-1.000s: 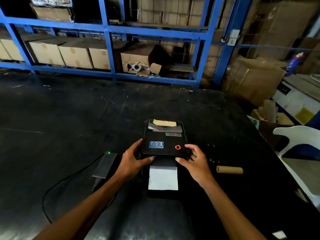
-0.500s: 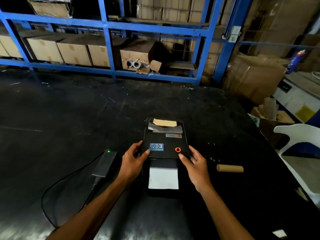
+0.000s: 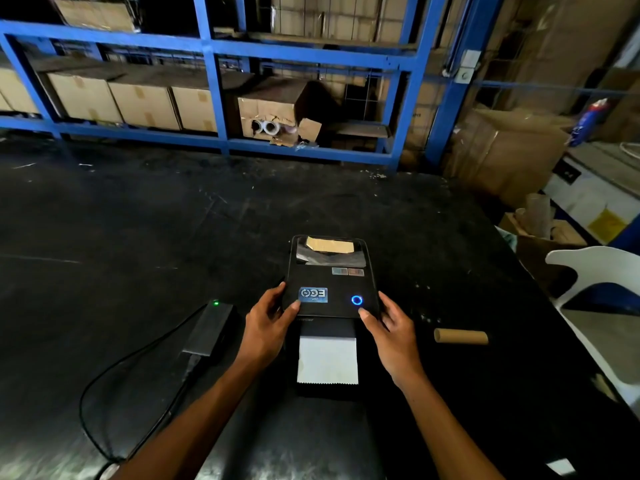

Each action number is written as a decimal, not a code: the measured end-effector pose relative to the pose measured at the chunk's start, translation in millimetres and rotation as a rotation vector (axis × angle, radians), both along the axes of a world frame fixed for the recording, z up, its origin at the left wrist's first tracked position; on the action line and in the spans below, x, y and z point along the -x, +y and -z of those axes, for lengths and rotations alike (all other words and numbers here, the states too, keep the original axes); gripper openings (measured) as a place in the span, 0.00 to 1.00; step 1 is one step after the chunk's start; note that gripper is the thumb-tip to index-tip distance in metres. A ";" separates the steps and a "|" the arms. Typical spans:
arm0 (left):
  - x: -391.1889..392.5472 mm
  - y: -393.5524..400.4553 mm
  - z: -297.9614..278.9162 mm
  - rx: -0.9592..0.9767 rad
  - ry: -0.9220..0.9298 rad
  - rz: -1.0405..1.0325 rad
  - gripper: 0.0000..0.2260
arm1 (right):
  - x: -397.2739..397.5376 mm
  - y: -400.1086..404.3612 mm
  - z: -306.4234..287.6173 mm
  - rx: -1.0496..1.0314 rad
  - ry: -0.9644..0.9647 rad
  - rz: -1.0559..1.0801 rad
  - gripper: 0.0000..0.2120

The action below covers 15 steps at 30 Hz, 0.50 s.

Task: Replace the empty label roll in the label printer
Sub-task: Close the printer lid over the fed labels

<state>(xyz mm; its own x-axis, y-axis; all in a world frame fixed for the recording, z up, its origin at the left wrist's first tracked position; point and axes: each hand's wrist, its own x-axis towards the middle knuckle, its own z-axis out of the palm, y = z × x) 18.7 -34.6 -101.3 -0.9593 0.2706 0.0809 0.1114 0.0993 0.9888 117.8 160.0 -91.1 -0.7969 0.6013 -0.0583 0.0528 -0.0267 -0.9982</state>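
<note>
Both hands on the printer lid

Left hand (image 3: 268,323) and right hand (image 3: 393,332) clasp the printer (image 3: 330,289) by its sides, thumbs on top (ring light blue); paper (image 3: 327,360) sticks out in front; empty core (image 3: 460,336) lies right.

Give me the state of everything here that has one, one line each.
Black label printer: lid closed, ring light blue.
White label strip: sticking out the front slot.
Brown cardboard core: bare, lying on the table.
Black power adapter: green light on.
Left hand: holding the lid edge.
Right hand: holding the lid edge.
</note>
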 end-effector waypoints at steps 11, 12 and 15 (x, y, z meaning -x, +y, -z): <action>0.1 -0.5 0.6 -0.025 -0.007 0.012 0.23 | -0.8 -1.0 2.1 -0.005 -0.015 0.006 0.28; -0.1 -0.5 0.7 -0.027 -0.005 0.011 0.23 | -0.8 -0.9 2.6 0.001 -0.014 0.005 0.28; 0.6 -0.4 0.4 -0.022 -0.005 0.014 0.23 | -0.2 0.2 2.9 0.008 -0.009 -0.003 0.28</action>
